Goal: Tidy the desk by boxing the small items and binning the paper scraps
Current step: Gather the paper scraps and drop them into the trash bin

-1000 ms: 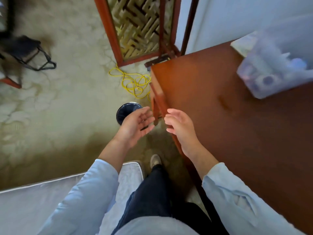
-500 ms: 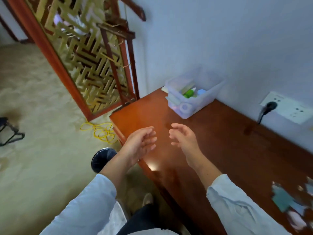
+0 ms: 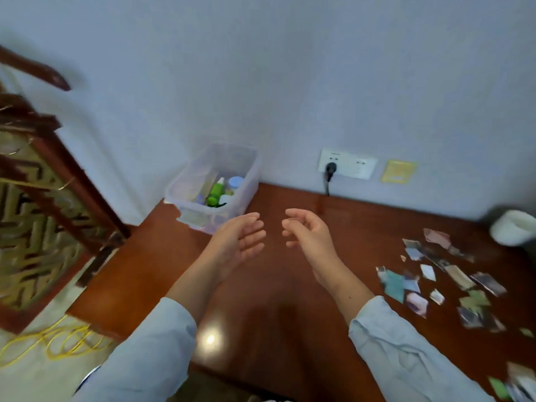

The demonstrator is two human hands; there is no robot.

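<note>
Head view. The left hand [image 3: 237, 242] and right hand [image 3: 307, 233] are seen raised over the brown wooden desk [image 3: 275, 314], palms turned toward each other, near one another but apart. The left fingers are extended and relaxed; nothing is held. The right fingers are loosely curled with the thumb uppermost; nothing is held there either. Light blue sleeves are worn on both forearms. A clear plastic box [image 3: 200, 219] is noted at the desk's far left corner against the wall, just beyond the left hand; a green bottle [image 3: 216, 194] and several other small items, blurred, are contained in it. The paper scraps [image 3: 394, 282] are found scattered flat on the desk to the right of the right hand, well apart from the box. A white container [image 3: 513, 227] is partly seen at the right edge. A black plug [image 3: 329, 169] is seated in a wall socket [image 3: 348, 166]. A yellow cable [image 3: 58, 340] is observed on the floor at left.
</note>
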